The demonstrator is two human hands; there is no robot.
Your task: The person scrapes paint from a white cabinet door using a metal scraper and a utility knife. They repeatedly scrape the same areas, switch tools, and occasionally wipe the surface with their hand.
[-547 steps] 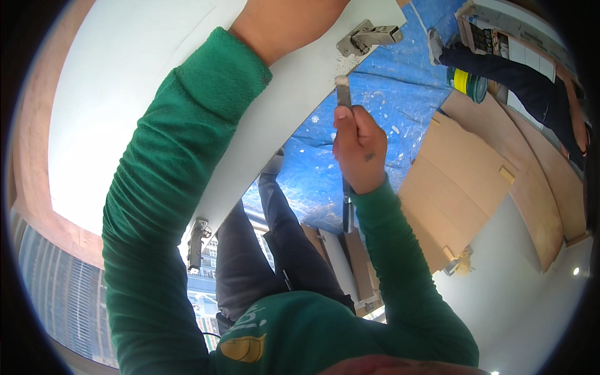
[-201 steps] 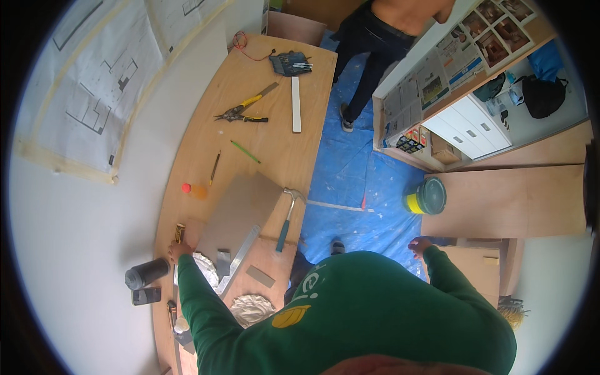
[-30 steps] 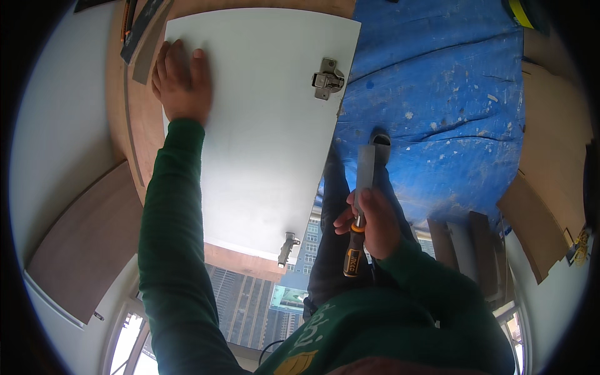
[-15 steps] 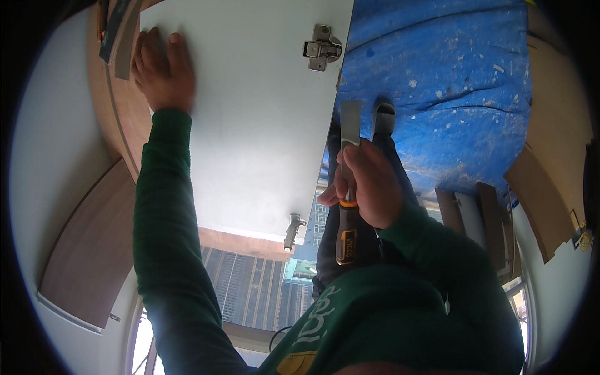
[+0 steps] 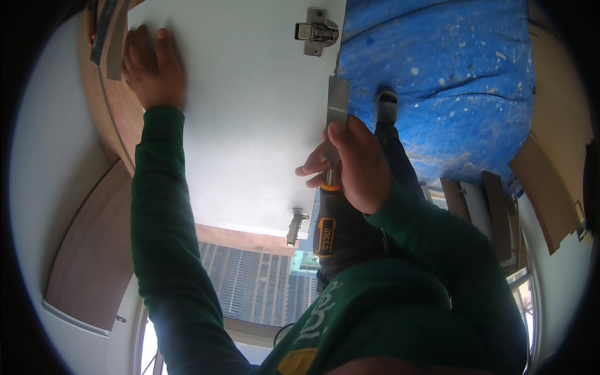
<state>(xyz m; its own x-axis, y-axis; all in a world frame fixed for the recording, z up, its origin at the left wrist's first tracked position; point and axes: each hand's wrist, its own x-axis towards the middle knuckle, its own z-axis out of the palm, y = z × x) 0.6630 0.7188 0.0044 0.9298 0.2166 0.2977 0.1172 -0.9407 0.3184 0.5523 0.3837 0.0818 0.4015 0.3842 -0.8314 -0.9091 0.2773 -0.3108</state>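
Left hand (image 5: 155, 75): my fingers lie on the white panel (image 5: 240, 125), thumb apart
Right hand (image 5: 361, 164): my fingers close round the chisel (image 5: 329, 201)
Metal hinge (image 5: 317, 31): on the panel, near its edge

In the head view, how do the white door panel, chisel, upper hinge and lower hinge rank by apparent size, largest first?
1. White door panel
2. Chisel, partly hidden by right hand
3. Upper hinge
4. Lower hinge

Green long-sleeved sweatshirt (image 5: 387, 306), white lettering (image 5: 317, 312), yellow print (image 5: 297, 360), dark trousers (image 5: 400, 153), grey shoe (image 5: 387, 111)
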